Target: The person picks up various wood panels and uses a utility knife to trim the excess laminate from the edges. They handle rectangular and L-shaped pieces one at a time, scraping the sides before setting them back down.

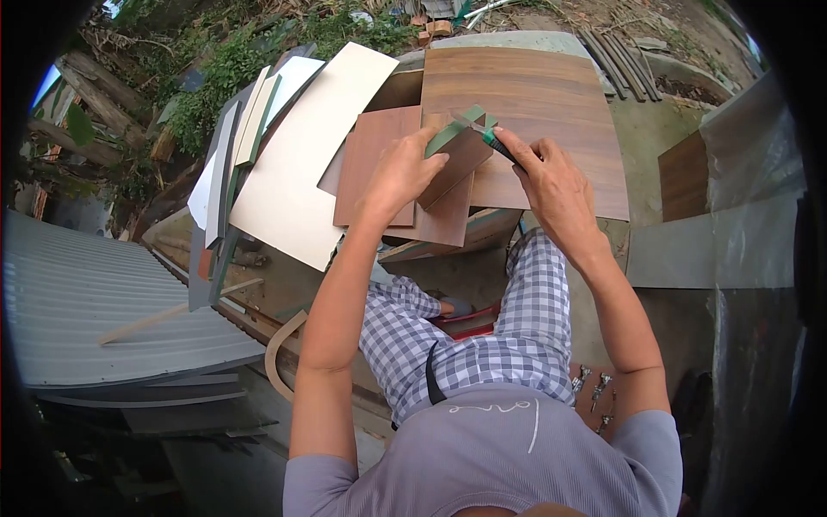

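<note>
My left hand (404,175) grips a small brown wood-grain board (457,176) with a green edge, which stands tilted up from the boards beneath. In my right hand (558,191) is a utility knife (501,147) with a green and black handle. Its blade lies right at the green edge, near the board's upper corner. Under the held piece lie reddish-brown panels (351,179), overlapping one another. A large brown wood-grain panel (525,90) spreads out behind and to the right of my hands.
A long cream panel (301,168) lies left of my hands, beside a stack of grey and green-edged strips (226,172). Corrugated sheeting (103,302) is at far left. Metal hinge-like fittings (599,389) sit by my right thigh. Grey and brown boards (672,254) stand at right.
</note>
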### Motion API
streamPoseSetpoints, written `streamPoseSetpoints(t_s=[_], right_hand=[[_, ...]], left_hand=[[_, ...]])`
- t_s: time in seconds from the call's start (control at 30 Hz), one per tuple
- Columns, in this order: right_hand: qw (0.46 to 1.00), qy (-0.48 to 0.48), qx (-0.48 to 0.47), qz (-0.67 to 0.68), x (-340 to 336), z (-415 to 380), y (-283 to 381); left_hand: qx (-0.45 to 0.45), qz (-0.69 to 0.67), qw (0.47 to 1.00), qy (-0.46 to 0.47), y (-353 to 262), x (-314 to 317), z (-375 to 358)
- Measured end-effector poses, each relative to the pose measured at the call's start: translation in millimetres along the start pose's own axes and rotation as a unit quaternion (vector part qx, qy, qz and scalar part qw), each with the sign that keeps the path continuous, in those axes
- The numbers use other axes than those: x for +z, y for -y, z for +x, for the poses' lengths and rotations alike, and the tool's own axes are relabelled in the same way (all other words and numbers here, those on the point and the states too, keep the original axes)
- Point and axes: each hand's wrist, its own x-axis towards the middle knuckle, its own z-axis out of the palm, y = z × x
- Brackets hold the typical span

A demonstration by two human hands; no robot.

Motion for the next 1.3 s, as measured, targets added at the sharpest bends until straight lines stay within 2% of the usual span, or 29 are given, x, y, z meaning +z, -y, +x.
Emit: streamPoseSetpoints(t_s=[0.07, 0.13, 0.2, 0.23, 0.3, 0.37, 0.43, 0.47, 0.53, 0.57, 0.63, 0.73, 0.83, 1.13, 1.2, 1.3], right_hand=[[0.998, 0.000, -0.022, -0.052, 9, 4, -7], [0.999, 0.014, -0.022, -0.044, 6, 8, -5], [0.999, 0.027, -0.018, -0.037, 6, 10, -5], [0.999, 0.028, -0.020, -0.039, 7, 11, -5], [0.999, 0.021, -0.016, -0.039, 7, 13, -5], [0.999, 0.027, -0.001, -0.034, 10, 12, -2], [0.999, 0.016, -0.010, -0.034, 14, 13, 0], [0.999, 0.008, -0.018, -0.035, 15, 12, 2], [0.999, 0.006, -0.039, -0.028, 10, 5, 13], [0.998, 0.002, -0.055, -0.020, 6, 0, 18], [0.997, 0.015, -0.072, -0.014, -8, -12, 31], [0.995, 0.045, -0.084, -0.011, -25, -27, 40], [0.994, 0.070, -0.076, -0.025, -23, -34, 38], [0.999, 0.026, -0.025, -0.038, -12, -33, 12], [0.997, 0.038, -0.062, -0.010, -15, -38, 17], [0.997, 0.022, -0.070, -0.007, -12, -39, 10]], left_hand=[[0.000, 0.005, 1.000, -0.005, 3, -1, 0], [0.001, 0.014, 1.000, -0.011, 8, -6, -3], [-0.032, -0.116, 0.993, 0.018, 18, -8, -8], [-0.032, -0.112, 0.993, 0.018, 28, -4, -14], [0.051, -0.343, 0.937, -0.042, 52, 9, -30], [0.044, -0.380, 0.922, -0.051, 65, 32, -38], [0.031, -0.409, 0.904, -0.120, 77, 62, -36], [0.030, -0.411, 0.903, -0.125, 81, 70, -35], [-0.029, -0.361, 0.921, -0.147, 81, 78, -28], [0.014, -0.344, 0.916, -0.207, 75, 90, -26], [0.037, -0.240, 0.946, -0.216, 45, 82, -35], [0.009, -0.250, 0.948, -0.197, 26, 84, -44], [0.026, -0.252, 0.947, -0.198, 26, 90, -45], [0.025, -0.266, 0.942, -0.205, 18, 87, -46], [0.022, -0.266, 0.942, -0.201, 20, 87, -45], [0.017, -0.262, 0.945, -0.197, 21, 88, -46]])
